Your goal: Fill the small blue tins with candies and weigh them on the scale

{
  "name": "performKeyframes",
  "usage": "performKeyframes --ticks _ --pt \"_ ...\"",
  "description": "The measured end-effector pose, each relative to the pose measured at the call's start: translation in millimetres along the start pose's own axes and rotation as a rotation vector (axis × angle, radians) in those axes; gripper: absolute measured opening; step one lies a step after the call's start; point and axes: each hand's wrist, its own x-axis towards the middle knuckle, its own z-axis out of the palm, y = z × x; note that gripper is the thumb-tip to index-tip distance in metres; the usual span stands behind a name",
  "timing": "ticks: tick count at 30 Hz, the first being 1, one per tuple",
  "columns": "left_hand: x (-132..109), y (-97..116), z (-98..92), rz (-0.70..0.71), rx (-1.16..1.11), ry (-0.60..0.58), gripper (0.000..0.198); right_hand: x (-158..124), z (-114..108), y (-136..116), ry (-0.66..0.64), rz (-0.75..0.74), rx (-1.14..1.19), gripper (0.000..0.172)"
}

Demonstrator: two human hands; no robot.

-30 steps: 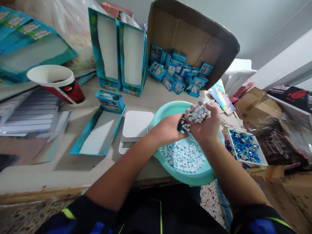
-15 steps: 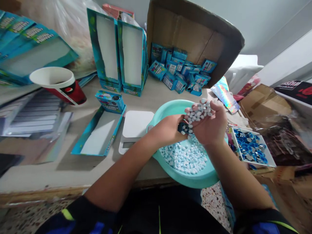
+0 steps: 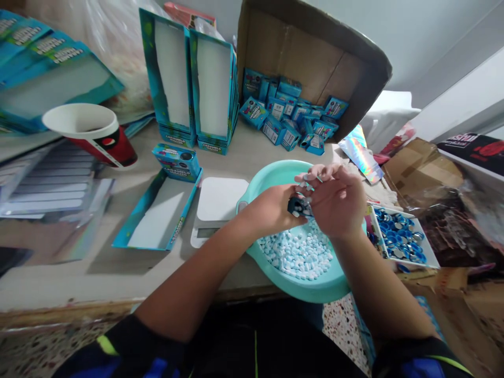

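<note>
My left hand [image 3: 277,209] is closed around a small blue box [image 3: 298,207] with its opening toward my other hand. White candies show at the box's mouth. My right hand [image 3: 334,202] is cupped and tipped beside it, touching or nearly touching the box. A few candies [image 3: 305,186] are still at its fingers, while the palm looks bare. Both hands are over a turquoise basin [image 3: 262,176]. Pale blue and white candies [image 3: 299,254] are heaped in the basin.
Left of the basin sit a white scale [image 3: 222,199] and a blue display tray [image 3: 157,220] with one small box [image 3: 177,161] at its far end. A cardboard box [image 3: 307,58] holds several small blue boxes. A paper cup [image 3: 94,136] stands left; a white bin [image 3: 431,257] of blue-silver pieces right.
Most candies have left my right palm, which has tipped further toward the small box. My left hand keeps the box in nearly the same place.
</note>
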Motion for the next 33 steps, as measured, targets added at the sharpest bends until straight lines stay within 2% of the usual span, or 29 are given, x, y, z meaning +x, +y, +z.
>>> performKeyframes --ticks 4,9,13,18,23,26,29,33 --pt "0 4 -1.7 -0.006 0.026 0.033 0.03 -2 2 0 -0.096 -0.075 -0.07 0.032" --pt "2 5 -5.4 -0.004 0.054 0.029 0.013 -5 6 -2 -0.149 -0.145 -0.131 0.041" --pt "1 4 -5.8 -0.124 -0.029 0.066 0.015 -5 8 -3 -0.183 -0.147 -0.078 0.046" --pt "2 1 -5.2 -0.095 -0.156 0.085 0.021 -6 6 -3 -0.188 -0.198 -0.117 0.045" --pt "4 2 -7.1 -0.093 -0.329 0.134 0.033 -12 1 -3 -0.211 -0.331 -0.354 0.05" --pt "3 4 -9.2 -0.142 -0.424 0.154 0.04 -13 2 -6 -0.233 -0.436 -0.574 0.04" --pt "2 3 -10.4 -0.099 -0.384 0.135 0.029 -12 6 -11 -0.274 -0.492 -0.734 0.026" --pt "3 0 -10.0 -0.033 -0.36 0.148 0.021 -10 9 -12 -0.34 -0.487 -0.866 0.025"
